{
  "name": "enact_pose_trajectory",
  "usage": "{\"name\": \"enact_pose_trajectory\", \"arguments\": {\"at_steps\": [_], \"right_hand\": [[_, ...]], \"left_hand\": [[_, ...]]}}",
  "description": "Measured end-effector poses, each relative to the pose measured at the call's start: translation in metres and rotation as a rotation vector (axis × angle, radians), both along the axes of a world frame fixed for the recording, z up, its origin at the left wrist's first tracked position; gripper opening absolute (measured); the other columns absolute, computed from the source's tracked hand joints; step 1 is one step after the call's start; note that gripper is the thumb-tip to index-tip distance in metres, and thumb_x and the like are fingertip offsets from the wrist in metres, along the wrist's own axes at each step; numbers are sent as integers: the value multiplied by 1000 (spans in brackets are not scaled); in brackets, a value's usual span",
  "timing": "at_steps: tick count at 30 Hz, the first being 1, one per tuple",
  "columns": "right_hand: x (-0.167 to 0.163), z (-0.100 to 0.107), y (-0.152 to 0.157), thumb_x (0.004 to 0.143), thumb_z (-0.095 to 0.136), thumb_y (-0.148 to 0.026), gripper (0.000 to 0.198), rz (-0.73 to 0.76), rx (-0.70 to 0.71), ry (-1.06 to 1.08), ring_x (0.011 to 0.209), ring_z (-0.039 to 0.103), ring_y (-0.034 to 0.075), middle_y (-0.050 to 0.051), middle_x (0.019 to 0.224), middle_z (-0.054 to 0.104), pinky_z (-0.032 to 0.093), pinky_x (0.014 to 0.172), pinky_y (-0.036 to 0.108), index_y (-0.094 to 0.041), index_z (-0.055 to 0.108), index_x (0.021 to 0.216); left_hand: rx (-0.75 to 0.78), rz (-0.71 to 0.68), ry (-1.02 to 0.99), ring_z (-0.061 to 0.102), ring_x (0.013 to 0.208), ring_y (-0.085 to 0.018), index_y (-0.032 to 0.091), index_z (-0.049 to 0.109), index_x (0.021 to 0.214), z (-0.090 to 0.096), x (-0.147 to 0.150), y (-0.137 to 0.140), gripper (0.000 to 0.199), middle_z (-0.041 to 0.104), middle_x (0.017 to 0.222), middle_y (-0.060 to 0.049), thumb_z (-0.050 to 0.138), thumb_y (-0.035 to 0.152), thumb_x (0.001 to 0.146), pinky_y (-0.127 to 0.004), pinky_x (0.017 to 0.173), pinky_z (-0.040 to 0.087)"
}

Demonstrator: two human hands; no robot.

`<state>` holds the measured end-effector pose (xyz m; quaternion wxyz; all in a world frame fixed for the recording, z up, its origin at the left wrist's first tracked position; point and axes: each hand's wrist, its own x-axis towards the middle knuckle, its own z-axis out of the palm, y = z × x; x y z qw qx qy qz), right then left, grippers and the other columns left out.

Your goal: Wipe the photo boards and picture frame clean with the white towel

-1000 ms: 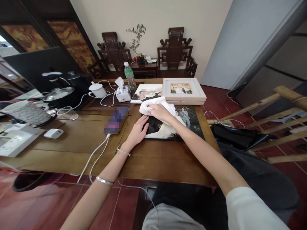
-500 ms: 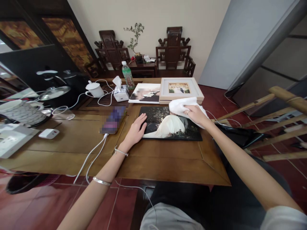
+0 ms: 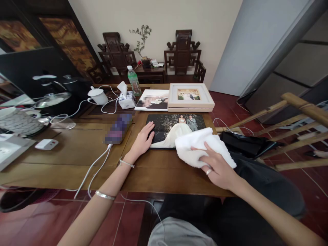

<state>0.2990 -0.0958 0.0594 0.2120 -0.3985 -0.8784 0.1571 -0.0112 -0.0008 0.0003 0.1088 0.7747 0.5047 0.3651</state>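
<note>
A dark wedding photo panel (image 3: 166,128) lies flat on the wooden table (image 3: 159,174). My left hand (image 3: 143,138) rests with fingers stretched out on its left edge. A white cloth (image 3: 202,147) is gripped in my right hand (image 3: 217,167), whose fingers press into its folds. The cloth covers the lower right part of the panel and hangs over toward the table's near side. Behind the panel sit a framed wedding photo (image 3: 208,99) in a pale wood frame and a white-edged photo panel (image 3: 143,106), side by side.
Left of the panel lies a phone (image 3: 119,128) with a charging cable. Farther back stand a tissue box (image 3: 127,101), a green-labelled bottle (image 3: 134,82) and a lidded white cup (image 3: 99,96). A patterned kettle (image 3: 19,121) is at far left. A wooden chair (image 3: 297,102) stands at right.
My right hand has drawn the cloth from the panel's upper right toward me, down to its lower right edge, uncovering the couple in the picture. My left hand stays on the left edge.
</note>
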Motion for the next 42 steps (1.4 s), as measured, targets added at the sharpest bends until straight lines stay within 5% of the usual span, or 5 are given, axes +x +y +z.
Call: {"name": "enact_pose_trajectory", "arguments": {"at_steps": [7,17,23,33,42], "right_hand": [[-10,14,46,75,40,-15,26,-109,-125,45,85,63,26,2,70,67,42,91,45,-21,65,71],[-25,35,180,66,47,-16,12,-223,-276,80,83,55,23,7,85,67,39,78,34,-17,57,59],[-30,35,214,66,50,-19,9,-301,-299,113,80,53,23,8,82,65,39,74,33,-17,54,59],[-21,15,113,71,42,-20,18,-252,-138,80,68,54,21,4,66,62,41,73,35,-20,54,58],[-16,8,7,76,41,-12,22,-66,-77,18,67,61,22,-1,66,63,30,104,50,-25,59,72]], "left_hand": [[-10,-4,12,38,134,-24,8,53,127,0,-1,0,44,47,139,-17,38,32,93,-43,113,28],[-19,-9,2,38,134,-23,11,53,127,1,-3,1,42,48,139,-15,39,32,94,-44,113,29],[-14,-10,-1,39,134,-23,16,53,127,1,-3,2,40,48,140,-12,38,33,94,-47,112,29],[-5,-2,3,39,133,-23,9,54,125,1,-2,1,42,49,138,-17,38,31,94,-44,113,29],[-12,1,-6,39,133,-25,14,54,126,1,-1,1,41,48,139,-14,38,33,94,-47,112,29]]}}
